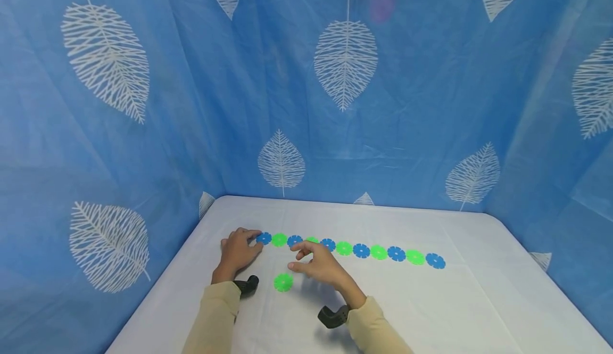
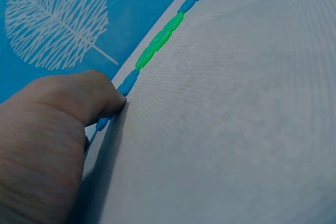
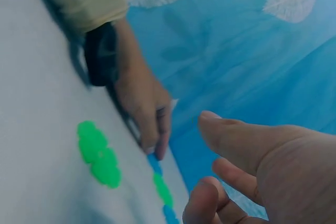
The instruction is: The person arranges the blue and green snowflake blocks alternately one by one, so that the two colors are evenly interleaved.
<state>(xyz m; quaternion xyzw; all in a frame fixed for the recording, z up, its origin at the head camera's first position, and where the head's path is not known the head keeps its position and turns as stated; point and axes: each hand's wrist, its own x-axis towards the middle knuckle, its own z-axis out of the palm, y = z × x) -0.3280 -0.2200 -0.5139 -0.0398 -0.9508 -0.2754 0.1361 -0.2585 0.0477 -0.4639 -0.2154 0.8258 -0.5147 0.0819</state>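
My left hand (image 1: 241, 249) is at the left end of a row, its thumb and index finger pinching a blue notched building disc (image 1: 264, 238). In the left wrist view the thumb (image 2: 107, 97) lies against that disc's near edge. Next to it in the row is a green notched disc (image 1: 279, 240), then another blue disc (image 1: 295, 241). My right hand (image 1: 320, 263) hovers over the table in front of the row, thumb and fingers apart, holding nothing. A loose green disc (image 1: 283, 282) lies nearer to me, left of the right hand.
The row of alternating blue and green discs continues rightward to a blue disc (image 1: 435, 261) at its end. Everything lies on a white-covered table (image 1: 460, 311). A blue curtain (image 1: 412, 130) with white leaf prints stands behind and at both sides.
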